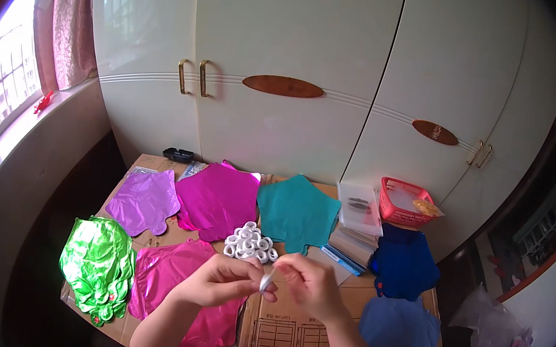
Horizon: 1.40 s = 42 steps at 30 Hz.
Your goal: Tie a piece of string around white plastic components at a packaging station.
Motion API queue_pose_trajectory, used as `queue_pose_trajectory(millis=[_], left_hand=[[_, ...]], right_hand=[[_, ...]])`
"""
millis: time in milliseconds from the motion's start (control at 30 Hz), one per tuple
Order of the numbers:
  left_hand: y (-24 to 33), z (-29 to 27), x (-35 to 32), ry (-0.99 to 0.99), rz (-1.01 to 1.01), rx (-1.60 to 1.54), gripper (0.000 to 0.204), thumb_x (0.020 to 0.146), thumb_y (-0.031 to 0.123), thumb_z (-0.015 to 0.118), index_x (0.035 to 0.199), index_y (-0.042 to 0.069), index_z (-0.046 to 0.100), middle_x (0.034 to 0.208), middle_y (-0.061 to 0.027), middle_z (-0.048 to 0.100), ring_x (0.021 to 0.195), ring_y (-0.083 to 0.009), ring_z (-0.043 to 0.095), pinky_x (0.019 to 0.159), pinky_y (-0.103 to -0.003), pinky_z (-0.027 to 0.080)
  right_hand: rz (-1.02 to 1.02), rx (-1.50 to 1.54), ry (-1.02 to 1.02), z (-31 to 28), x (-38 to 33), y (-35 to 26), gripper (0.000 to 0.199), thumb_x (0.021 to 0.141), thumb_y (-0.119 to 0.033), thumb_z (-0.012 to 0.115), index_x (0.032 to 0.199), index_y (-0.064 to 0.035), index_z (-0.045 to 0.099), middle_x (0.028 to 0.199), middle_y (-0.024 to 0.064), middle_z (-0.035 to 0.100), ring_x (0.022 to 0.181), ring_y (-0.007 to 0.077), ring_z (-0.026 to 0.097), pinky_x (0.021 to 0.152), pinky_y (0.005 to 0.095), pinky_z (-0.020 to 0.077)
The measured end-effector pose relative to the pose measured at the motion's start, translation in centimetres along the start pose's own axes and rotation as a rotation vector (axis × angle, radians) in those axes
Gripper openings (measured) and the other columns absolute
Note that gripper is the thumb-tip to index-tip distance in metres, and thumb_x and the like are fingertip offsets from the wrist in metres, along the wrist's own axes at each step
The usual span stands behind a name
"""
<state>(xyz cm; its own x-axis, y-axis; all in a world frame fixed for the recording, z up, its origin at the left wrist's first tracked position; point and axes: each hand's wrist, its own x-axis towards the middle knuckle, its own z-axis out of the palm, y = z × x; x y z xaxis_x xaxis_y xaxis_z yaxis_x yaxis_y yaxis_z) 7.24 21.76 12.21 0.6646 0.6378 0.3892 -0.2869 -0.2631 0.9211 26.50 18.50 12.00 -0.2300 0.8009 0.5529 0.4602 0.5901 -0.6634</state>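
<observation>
Over the middle of the cardboard, my left hand (221, 282) grips a small white ribbon roll (265, 283) at its fingertips. My right hand (312, 286) is close beside it with bent fingers, pinching a thin white strip that seems to run up from the roll. Just beyond both hands lies a heap of similar white ribbon rolls (249, 242). A stack of flat pink foil balloons (167, 274) lies partly beneath my left forearm. Teal foil balloons (298, 210) and magenta foil balloons (220, 198) spread out behind the heap.
Lilac (145, 199) and green foil balloons (95, 269) lie at left; dark blue (408, 264) and pale blue ones (400, 338) at right. A red basket (405, 205), clear plastic sleeves (360, 207) and a stack of flat packets (352, 247) stand back right. Behind rises a white cabinet (295, 25).
</observation>
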Motion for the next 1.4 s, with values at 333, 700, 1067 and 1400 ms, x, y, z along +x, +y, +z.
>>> queue_pose_trajectory(millis=[333, 700, 1067, 1400], left_hand=[[-0.4, 0.0, -0.2, 0.078, -0.045, -0.06, 0.013, 0.087, 0.004, 0.055, 0.094, -0.005, 0.062, 0.088, -0.0042, 0.061, 0.076, -0.0101, 0.053, 0.067, -0.027, 0.044], [-1.3, -0.3, -0.2, 0.092, -0.076, -0.277, 0.017, 0.089, 0.007, 0.053, 0.099, -0.005, 0.062, 0.096, -0.0081, 0.064, 0.092, -0.013, 0.058, 0.083, -0.028, 0.045], [-0.5, 1.1, 0.5, 0.232, 0.073, 0.638, 0.023, 0.077, 0.0, 0.062, 0.099, 0.005, 0.064, 0.09, -0.0069, 0.062, 0.076, -0.0175, 0.059, 0.067, -0.027, 0.047], [-0.9, 0.5, 0.2, 0.083, -0.125, 0.154, 0.012, 0.085, 0.009, 0.061, 0.093, 0.001, 0.061, 0.08, -0.0041, 0.061, 0.076, -0.0116, 0.059, 0.069, -0.026, 0.047]], right_hand=[[-0.036, 0.023, 0.046, 0.3, 0.1, -0.7, 0.007, 0.08, -0.01, 0.063, 0.083, -0.0041, 0.061, 0.068, 0.009, 0.059, 0.06, 0.0251, 0.06, 0.052, 0.0317, 0.0463], [-0.105, 0.05, 0.12, 1.0, -0.1, -0.7, 0.008, 0.077, -0.004, 0.067, 0.085, -0.0029, 0.064, 0.07, 0.0073, 0.061, 0.058, 0.0182, 0.059, 0.049, 0.0274, 0.0446], [-0.24, -0.433, 0.262, 0.8, -0.5, -1.4, 0.012, 0.069, -0.01, 0.072, 0.074, -0.0091, 0.061, 0.065, 0.0002, 0.057, 0.057, 0.0161, 0.056, 0.051, 0.0287, 0.0454], [0.049, 0.219, 0.095, 0.0, 0.1, 0.7, 0.008, 0.076, -0.009, 0.07, 0.078, -0.0045, 0.064, 0.07, 0.0018, 0.058, 0.061, 0.0096, 0.054, 0.055, 0.0221, 0.0434]])
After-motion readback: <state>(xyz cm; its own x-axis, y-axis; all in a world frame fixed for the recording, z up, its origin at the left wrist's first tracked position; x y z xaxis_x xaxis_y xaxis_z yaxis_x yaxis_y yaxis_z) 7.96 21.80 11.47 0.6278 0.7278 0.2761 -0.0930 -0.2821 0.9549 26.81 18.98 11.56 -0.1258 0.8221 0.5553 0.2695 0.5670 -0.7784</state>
